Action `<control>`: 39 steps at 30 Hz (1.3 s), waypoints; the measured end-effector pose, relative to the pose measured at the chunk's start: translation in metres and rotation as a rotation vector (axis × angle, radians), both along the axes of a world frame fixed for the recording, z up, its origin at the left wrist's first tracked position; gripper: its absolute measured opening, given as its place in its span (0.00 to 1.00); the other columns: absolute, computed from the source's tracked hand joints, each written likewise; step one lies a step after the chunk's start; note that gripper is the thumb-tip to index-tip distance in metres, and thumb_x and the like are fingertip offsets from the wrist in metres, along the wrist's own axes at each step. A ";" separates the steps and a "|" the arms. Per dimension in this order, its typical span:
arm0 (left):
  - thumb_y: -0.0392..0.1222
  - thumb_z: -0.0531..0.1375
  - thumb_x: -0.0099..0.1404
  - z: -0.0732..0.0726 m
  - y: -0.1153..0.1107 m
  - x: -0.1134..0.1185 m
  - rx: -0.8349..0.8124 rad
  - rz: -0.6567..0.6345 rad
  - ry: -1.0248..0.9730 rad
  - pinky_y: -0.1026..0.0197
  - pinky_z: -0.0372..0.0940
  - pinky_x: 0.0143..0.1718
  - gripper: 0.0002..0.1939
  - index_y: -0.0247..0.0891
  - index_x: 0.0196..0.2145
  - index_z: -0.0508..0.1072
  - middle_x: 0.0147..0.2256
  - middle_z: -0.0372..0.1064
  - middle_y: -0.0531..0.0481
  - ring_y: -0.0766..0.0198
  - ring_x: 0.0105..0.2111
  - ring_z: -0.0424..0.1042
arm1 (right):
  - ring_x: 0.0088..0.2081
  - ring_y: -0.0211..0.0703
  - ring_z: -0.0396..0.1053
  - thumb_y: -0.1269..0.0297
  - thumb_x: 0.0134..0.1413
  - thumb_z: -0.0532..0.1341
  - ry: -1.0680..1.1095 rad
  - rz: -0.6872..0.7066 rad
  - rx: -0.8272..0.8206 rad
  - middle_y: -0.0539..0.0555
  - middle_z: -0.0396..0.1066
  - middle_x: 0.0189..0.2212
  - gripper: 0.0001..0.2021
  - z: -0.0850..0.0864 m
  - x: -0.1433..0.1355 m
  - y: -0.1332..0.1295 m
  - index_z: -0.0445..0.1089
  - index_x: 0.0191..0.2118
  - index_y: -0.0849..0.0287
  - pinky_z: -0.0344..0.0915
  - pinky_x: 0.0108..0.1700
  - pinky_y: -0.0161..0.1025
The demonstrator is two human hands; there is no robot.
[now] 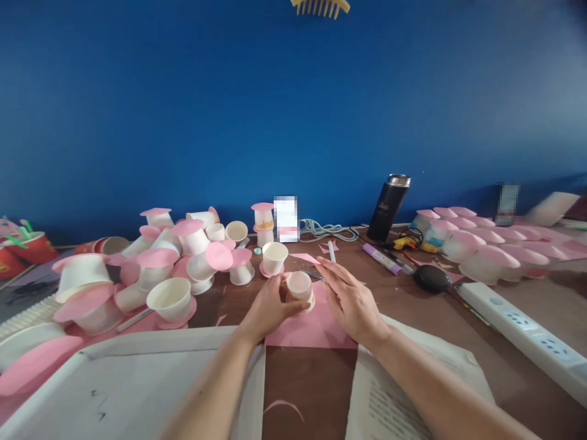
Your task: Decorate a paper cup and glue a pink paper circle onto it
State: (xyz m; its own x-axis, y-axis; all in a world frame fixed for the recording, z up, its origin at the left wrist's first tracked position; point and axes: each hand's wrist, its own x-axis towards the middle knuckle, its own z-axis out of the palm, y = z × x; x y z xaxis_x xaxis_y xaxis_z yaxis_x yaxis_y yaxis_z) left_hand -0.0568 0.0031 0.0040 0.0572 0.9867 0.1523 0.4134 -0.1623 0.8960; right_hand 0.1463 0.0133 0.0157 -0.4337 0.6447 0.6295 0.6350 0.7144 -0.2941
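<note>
Between the thumb and fingers of my left hand (275, 302) is a small paper cup (298, 285), bottom up. It rests on a sheet of pink paper (321, 324) on the brown table. To the right of the cup, my right hand (351, 299) is stretched out with straight fingers, over the sheet's right side. Its fingertips are by a pointed pink paper scrap (305, 258) and scissors (315, 275), which my fingers partly hide. Behind the left hand, an upright white paper cup (274, 258) stands on a pink paper disc.
Many white cups with pink discs (190, 235) crowd the left; more cups (490, 263) stand in rows at right. A black thermos (389, 208), purple glue stick (381, 259), black round object (431, 278) and power strip (523, 336) are on the right. White boards or papers (183, 379) lie in front.
</note>
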 end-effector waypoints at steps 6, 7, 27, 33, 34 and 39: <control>0.59 0.56 0.59 0.020 -0.003 -0.010 0.046 0.186 -0.103 0.59 0.59 0.37 0.22 0.38 0.39 0.73 0.35 0.70 0.48 0.59 0.35 0.67 | 0.59 0.42 0.58 0.77 0.59 0.48 -0.118 0.008 0.102 0.52 0.54 0.62 0.29 0.001 0.002 0.002 0.49 0.65 0.54 0.60 0.58 0.43; 0.59 0.54 0.60 0.022 -0.003 -0.011 0.038 0.203 -0.149 0.60 0.59 0.35 0.22 0.38 0.36 0.74 0.32 0.69 0.49 0.61 0.32 0.66 | 0.58 0.43 0.59 0.77 0.59 0.48 -0.133 0.017 0.110 0.52 0.54 0.62 0.29 0.001 0.003 0.002 0.49 0.65 0.53 0.60 0.58 0.44; 0.44 0.66 0.52 0.024 -0.005 -0.008 -0.233 0.005 -0.853 0.71 0.45 0.19 0.12 0.33 0.26 0.69 0.24 0.59 0.54 0.75 0.22 0.53 | 0.31 0.40 0.69 0.58 0.57 0.56 0.720 -0.029 -0.643 0.57 0.70 0.39 0.14 0.005 0.002 0.004 0.69 0.46 0.57 0.67 0.25 0.35; 0.44 0.65 0.54 0.021 -0.004 -0.008 -0.258 -0.033 -0.796 0.70 0.46 0.20 0.12 0.33 0.25 0.68 0.22 0.56 0.55 0.74 0.22 0.53 | 0.20 0.29 0.55 0.48 0.47 0.63 0.920 0.092 -1.154 0.50 0.66 0.27 0.18 0.004 -0.005 0.007 0.69 0.33 0.60 0.46 0.14 0.27; 0.44 0.65 0.54 0.020 -0.004 -0.008 -0.265 -0.036 -0.788 0.69 0.46 0.20 0.12 0.33 0.25 0.68 0.23 0.56 0.55 0.74 0.22 0.53 | 0.20 0.28 0.54 0.48 0.46 0.64 0.931 0.108 -1.175 0.49 0.65 0.26 0.18 0.004 -0.006 0.006 0.69 0.33 0.60 0.44 0.15 0.27; 0.46 0.65 0.53 0.018 -0.004 -0.009 -0.342 -0.026 -0.720 0.68 0.47 0.21 0.13 0.33 0.27 0.69 0.24 0.59 0.54 0.73 0.22 0.55 | 0.18 0.27 0.50 0.47 0.45 0.65 0.936 0.151 -1.249 0.45 0.60 0.21 0.20 0.003 -0.009 0.004 0.62 0.25 0.59 0.40 0.16 0.28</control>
State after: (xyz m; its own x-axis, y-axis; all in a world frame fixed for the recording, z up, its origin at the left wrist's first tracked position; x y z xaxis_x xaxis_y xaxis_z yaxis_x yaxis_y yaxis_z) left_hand -0.0655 -0.0010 0.0216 0.0836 0.9851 -0.1503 -0.2866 0.1683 0.9432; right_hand 0.1369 0.0172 0.0184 -0.3159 0.9323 -0.1764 -0.1573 -0.2348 -0.9592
